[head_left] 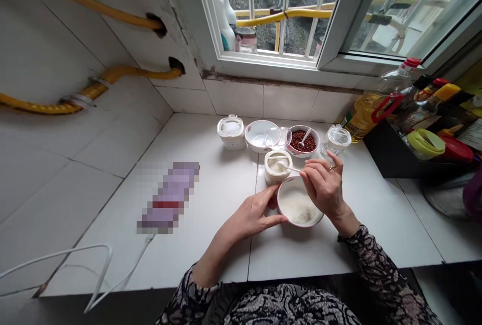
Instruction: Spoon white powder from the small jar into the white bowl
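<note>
My left hand [259, 213] wraps round the left side of a white bowl [300, 202] with whitish grains in its bottom. My right hand [323, 184] is closed on the handle of a small white spoon [290, 167], above the bowl's far right rim. The spoon's tip dips into a small square white jar [277, 173] of pale granules, just behind the bowl. Behind that stands a bowl of dark red grains [304, 141] with another white spoon [305, 136] in it. To its left is a white bowl [259, 131] with a clear lid [276, 137] by its rim.
Lidded white jars stand at the back left [230, 131] and back right [338, 137]. An oil bottle [371, 109] and a black box [387, 149] of condiments occupy the right. A pixelated purple object [171, 197] and white cable [130, 272] lie left. A window [282, 8] is behind.
</note>
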{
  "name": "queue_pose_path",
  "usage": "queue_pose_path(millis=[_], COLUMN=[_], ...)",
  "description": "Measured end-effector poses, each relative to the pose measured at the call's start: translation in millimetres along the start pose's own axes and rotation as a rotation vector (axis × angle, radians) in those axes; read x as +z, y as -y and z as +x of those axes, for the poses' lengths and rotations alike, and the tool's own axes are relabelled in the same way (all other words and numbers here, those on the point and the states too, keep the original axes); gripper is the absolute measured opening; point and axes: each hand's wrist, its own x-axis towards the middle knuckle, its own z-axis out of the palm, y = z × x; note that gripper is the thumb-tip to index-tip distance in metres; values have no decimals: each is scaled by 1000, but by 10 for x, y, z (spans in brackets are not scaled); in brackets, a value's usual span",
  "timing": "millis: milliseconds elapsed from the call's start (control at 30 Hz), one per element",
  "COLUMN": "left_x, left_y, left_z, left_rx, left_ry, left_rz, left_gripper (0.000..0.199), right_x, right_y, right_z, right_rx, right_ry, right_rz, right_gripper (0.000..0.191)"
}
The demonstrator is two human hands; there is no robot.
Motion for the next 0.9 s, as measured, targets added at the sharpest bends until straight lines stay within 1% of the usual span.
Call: queue_pose_path(millis=[67, 167, 233, 333, 400, 533, 600, 733, 900], left_x=[-3, -4, 0, 7, 9, 7, 6, 5, -3], left_y=[-10, -18, -16, -4, 3, 5, 6, 13, 21], left_z=[0, 0, 0, 3, 3, 2, 2, 2, 0], left_rx=[0, 9, 16, 20, 20, 20, 13, -3, -5], left_ry=[6, 4, -4, -14, -19, -18, -13, -6, 3], left_rz=[0, 1, 0, 13, 28, 9, -15, -20, 3], left_gripper=[71, 73, 73, 72, 71, 68, 68, 70, 72], right_x=[-10, -107, -197, -299, -314, -234, -179, -133, -194], right_y=[4, -16, -46, -109, -146, -156, -136, -110, -159], right_z=[-1, 14, 20, -6, -46, -132, -160, -177, -177], right_rx=[-29, 19, 59, 50, 18, -45, -46, 30, 198], right_ry=[-7, -82, -83, 46, 143, 323, 380, 393, 357], right_rz=[-22, -7, 52, 169, 175, 144, 171, 252, 315], right_gripper=[15, 17, 20, 23, 23, 24, 25, 25, 28])
